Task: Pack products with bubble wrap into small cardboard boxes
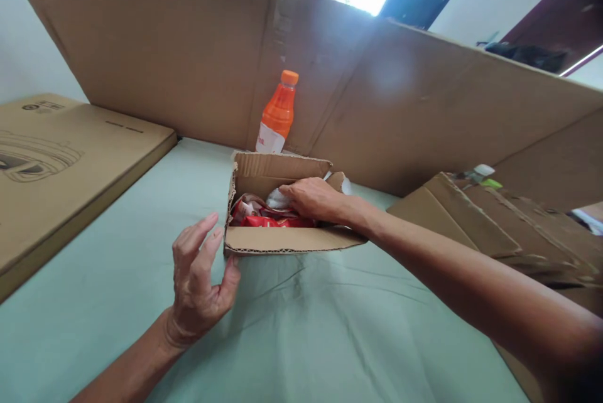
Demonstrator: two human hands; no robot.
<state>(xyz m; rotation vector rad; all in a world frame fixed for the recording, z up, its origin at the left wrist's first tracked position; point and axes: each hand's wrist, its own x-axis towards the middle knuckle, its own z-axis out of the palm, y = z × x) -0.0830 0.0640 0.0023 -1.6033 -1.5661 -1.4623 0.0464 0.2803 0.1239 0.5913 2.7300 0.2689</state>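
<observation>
In the middle of the frame, the right hand (313, 199) is reaching down into a small open cardboard box (282, 238), its fingers resting on the red and white packets (264, 214) inside; whether they are pinching one I cannot tell, since the fingertips are curling out of sight among the wrappers. The left hand (200, 277), lower and to the left, is hovering just beside the box's near left corner, fingers spread wide and holding nothing.

To do this well, the left hand would probably be better pressed against the box's wall, since the light box is sitting on a pale green cloth (306, 327) over the tabletop and could slide under the reaching. The packets look crumpled and slippery, so gathering them from underneath seems safer than pinching at the top.

Above the box, an orange bottle (277, 114) is standing upright against a tall cardboard sheet (164, 45); a flat carton (56, 164) is lying at the left edge.
</observation>
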